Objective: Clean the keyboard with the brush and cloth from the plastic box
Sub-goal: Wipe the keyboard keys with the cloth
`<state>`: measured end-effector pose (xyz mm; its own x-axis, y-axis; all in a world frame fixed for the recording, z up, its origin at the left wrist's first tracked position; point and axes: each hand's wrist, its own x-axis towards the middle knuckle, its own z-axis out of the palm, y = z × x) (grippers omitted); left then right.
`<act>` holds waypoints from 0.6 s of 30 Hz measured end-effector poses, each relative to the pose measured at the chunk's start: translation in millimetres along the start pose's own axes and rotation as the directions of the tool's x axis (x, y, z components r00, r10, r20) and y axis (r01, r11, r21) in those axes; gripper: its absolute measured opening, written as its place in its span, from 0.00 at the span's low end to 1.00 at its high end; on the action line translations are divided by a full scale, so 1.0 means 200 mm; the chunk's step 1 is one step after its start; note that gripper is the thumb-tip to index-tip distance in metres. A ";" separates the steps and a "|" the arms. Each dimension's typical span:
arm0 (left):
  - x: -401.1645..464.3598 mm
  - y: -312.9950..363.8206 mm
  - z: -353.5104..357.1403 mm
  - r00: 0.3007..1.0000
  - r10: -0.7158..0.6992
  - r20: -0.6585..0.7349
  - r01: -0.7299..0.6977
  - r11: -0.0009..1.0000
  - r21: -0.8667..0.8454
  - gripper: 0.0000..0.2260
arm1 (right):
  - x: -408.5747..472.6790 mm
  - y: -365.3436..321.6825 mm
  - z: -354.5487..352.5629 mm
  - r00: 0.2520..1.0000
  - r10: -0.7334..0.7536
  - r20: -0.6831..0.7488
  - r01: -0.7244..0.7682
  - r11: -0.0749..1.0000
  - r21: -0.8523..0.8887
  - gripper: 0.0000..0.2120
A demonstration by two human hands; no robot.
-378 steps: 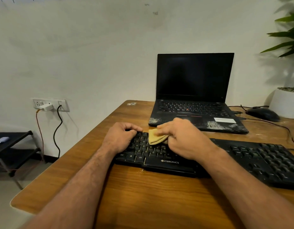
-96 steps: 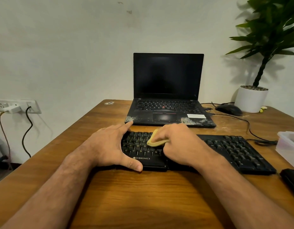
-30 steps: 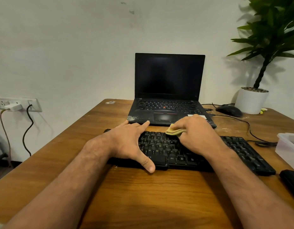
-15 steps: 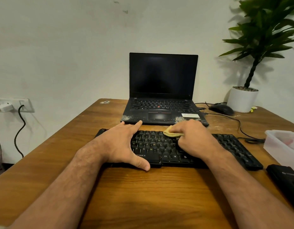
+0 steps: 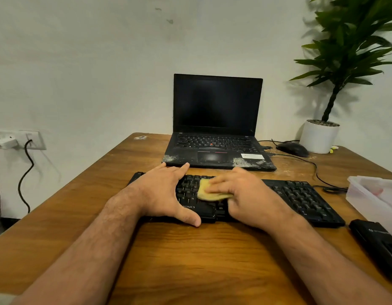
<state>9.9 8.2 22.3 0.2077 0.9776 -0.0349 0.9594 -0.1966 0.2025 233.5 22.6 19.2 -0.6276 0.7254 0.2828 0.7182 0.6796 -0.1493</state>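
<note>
A black keyboard [image 5: 300, 198] lies across the wooden table [image 5: 190, 260] in front of me. My left hand [image 5: 166, 194] rests flat on its left part, fingers spread and thumb hooked over the front edge, holding it down. My right hand [image 5: 243, 194] presses a folded yellow cloth [image 5: 209, 192] onto the keys near the middle, fingers on top of the cloth. The clear plastic box [image 5: 375, 194] stands at the right edge of the table. No brush shows in view.
An open black laptop [image 5: 217, 128] sits just behind the keyboard. A black mouse [image 5: 293, 149] with its cable and a white plant pot [image 5: 319, 136] stand at the back right. A black device [image 5: 377, 243] lies at the near right edge. Wall sockets [image 5: 16, 139] are at left.
My right hand has drawn the cloth from the keyboard's back row down toward the middle rows, with more cloth showing. The left hand stays planted on the keyboard's left part.
</note>
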 end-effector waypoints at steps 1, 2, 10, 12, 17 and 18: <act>0.00 0.00 0.00 1.000 0.002 -0.004 -0.002 1.000 0.001 0.66 | 0.03 0.02 0.00 0.997 0.054 -0.048 -0.056 0.998 -0.029 0.29; 0.00 0.00 0.00 1.000 0.004 -0.006 -0.004 1.000 0.003 0.66 | 0.05 0.03 0.00 0.990 0.103 -0.095 -0.107 0.993 -0.040 0.28; 0.01 0.02 -0.01 0.999 0.037 -0.009 -0.036 0.998 0.054 0.64 | -0.05 -0.05 -0.02 0.993 -0.074 -0.089 0.091 0.974 0.210 0.20; 0.01 0.02 -0.01 0.999 0.037 -0.007 -0.037 0.997 0.063 0.64 | -0.07 -0.04 -0.02 0.992 -0.109 -0.056 0.117 0.977 0.177 0.22; 0.00 0.04 -0.01 1.000 0.028 -0.004 -0.027 0.998 0.056 0.63 | -0.03 0.06 -0.02 0.987 0.118 -0.107 -0.110 0.991 0.076 0.25; 0.00 0.04 -0.01 0.999 0.033 -0.002 -0.033 0.998 0.062 0.62 | -0.02 0.08 -0.03 0.971 0.188 -0.144 -0.181 0.982 0.062 0.25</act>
<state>17.3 6.4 26.7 0.2386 0.9708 -0.0262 0.9621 -0.2326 0.1425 248.9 29.3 20.5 -0.4312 0.8170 0.3829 0.8002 0.5423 -0.2561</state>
